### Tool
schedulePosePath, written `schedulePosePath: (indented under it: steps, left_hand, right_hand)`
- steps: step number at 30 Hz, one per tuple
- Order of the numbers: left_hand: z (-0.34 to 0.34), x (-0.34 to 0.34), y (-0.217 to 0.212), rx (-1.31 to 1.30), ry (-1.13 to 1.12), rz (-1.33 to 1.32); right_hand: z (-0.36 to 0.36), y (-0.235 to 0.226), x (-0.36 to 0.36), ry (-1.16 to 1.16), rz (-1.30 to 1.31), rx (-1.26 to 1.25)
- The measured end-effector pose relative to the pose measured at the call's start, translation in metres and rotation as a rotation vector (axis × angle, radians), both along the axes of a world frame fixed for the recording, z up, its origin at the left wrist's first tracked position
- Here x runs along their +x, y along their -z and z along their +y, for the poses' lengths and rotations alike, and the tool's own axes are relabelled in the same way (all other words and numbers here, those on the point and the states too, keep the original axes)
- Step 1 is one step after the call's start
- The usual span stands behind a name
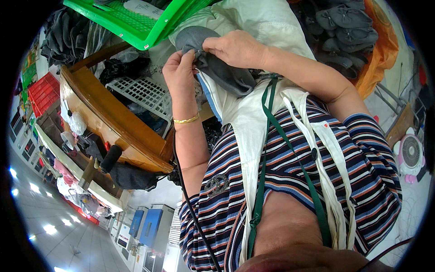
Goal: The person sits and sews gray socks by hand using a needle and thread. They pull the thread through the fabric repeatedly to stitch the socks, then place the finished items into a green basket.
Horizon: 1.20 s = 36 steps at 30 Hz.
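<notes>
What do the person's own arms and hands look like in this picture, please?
Both forearms are bare, with no gloves on the left hand or the right hand. A thin gold bracelet circles the left wrist. Short striped sleeves in navy, white and orange cover the upper arms. The right wrist is bare.

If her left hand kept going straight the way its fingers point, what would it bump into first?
The left hand already pinches the grey fabric piece, fingers pointing up the picture. Past it, probably the green plastic crate, though depth is unclear.
</notes>
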<state>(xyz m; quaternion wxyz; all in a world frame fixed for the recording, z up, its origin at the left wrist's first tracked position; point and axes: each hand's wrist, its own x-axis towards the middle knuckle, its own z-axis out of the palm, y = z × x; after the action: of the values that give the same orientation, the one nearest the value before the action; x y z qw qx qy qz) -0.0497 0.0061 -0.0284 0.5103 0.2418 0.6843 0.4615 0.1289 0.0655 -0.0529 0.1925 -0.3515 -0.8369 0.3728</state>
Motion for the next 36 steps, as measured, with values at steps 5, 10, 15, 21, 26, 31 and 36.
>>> schedulePosePath:
  steps: [5,10,15,21,26,31,36]
  left_hand:
    - [0.001,0.000,-0.003,0.011,0.024,0.000]
    - [0.002,-0.001,-0.007,-0.046,0.034,-0.043]
    - [-0.001,-0.015,0.003,-0.066,0.055,-0.189]
    - [-0.002,-0.022,0.006,-0.047,0.082,-0.297]
    - [-0.003,-0.018,0.007,-0.011,0.069,-0.318]
    - [-0.003,-0.004,-0.001,-0.003,0.027,-0.139]
    - [-0.002,0.003,-0.004,0.040,0.024,-0.061]
  right_hand:
    - [0.002,0.000,-0.001,-0.008,0.015,-0.025]
    - [-0.005,0.010,-0.006,0.055,0.129,-0.040]
    - [-0.014,0.011,-0.010,0.070,0.140,-0.040]
    - [-0.017,0.005,-0.015,0.092,0.089,-0.109]
    - [-0.013,-0.001,-0.027,0.187,0.198,-0.160]
    - [0.002,-0.012,-0.024,0.098,0.099,-0.152]
    - [0.010,-0.023,-0.016,0.083,0.208,0.086]
